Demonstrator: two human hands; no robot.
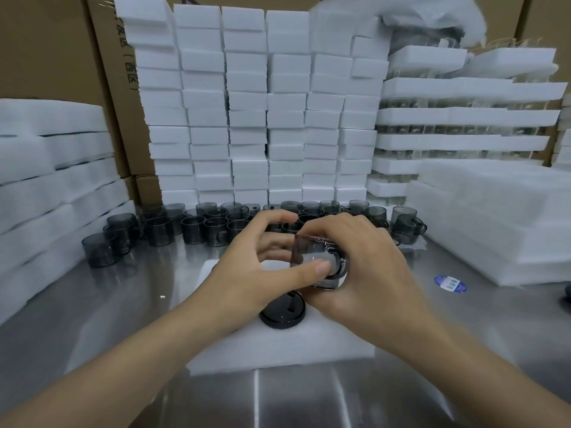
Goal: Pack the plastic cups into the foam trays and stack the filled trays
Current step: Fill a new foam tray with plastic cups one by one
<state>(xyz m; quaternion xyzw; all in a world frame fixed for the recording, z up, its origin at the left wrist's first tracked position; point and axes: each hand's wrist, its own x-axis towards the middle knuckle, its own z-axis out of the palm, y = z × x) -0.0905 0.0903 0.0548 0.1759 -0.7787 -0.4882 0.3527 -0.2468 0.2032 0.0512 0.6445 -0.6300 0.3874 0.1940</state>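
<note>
Head view. A smoky grey translucent plastic cup with a side handle (312, 251) is held by both hands just above a white rectangular foam tray (309, 344) lying flat on the brushed steel counter (123, 304). The left hand (247, 267) grasps the cup from the left, thumb pressed on its near wall and fingers curled behind it. The right hand (364, 273) grasps it from the right, fingers bent over the rim and the handle at its palm. The cup is tilted, its mouth turned away from the viewer.

A black round piece (282, 316) sits in the tray just below the hands; it may be a lid or a cup's base, as the wrists partly cover it.

Loose grey plastic cups (191, 228) stand in crowded rows along the back of the counter, upright. Behind them rise columns of white foam blocks (247, 103). To the right rear stand stacked foam trays with cups between the layers (463, 115). Piles of flat white foam sheets lie at the right (494, 217) and the left (46, 168). A blue round sticker (450, 284) lies on the counter, right of the tray. Brown cardboard boxes (46, 47) fill the background
</note>
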